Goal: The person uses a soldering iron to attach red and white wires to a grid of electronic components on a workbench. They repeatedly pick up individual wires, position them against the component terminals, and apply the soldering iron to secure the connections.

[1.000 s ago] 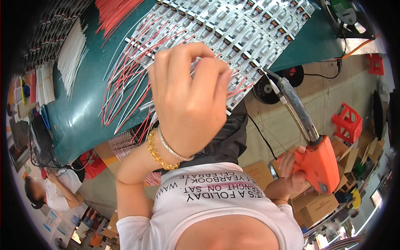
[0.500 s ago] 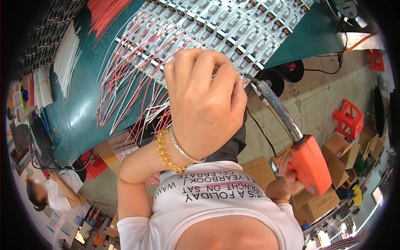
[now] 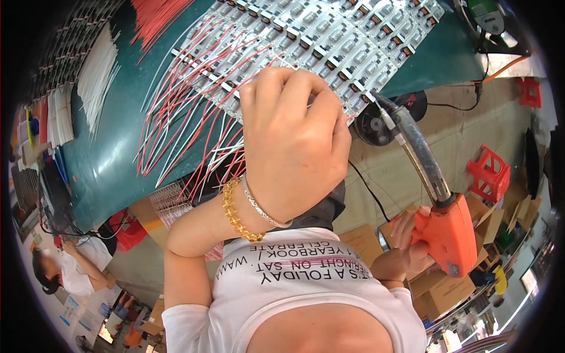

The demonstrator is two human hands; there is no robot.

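My left hand is bent over the lower edge of a panel of small grey modules set in rows. Its fingers are curled together; whatever lies between the fingertips is hidden under the hand. In my right hand is an orange pistol-shaped soldering gun, gripped by its handle. The gun's long dark barrel slants up to the left, and its tip is close to the panel's lower right edge, right of my left hand. Red and white wires fan out from the panel's left rows and hang over the table edge.
The panel lies on a green tabletop. Bundles of red wires and white wires lie at the left. Black round reels sit below the right table edge. Cardboard boxes and a red stool stand at the right.
The soldering gun in my right hand has moved to the right, its tip shifting away from my left hand's fingers. My left hand has hardly moved relative to the panel.
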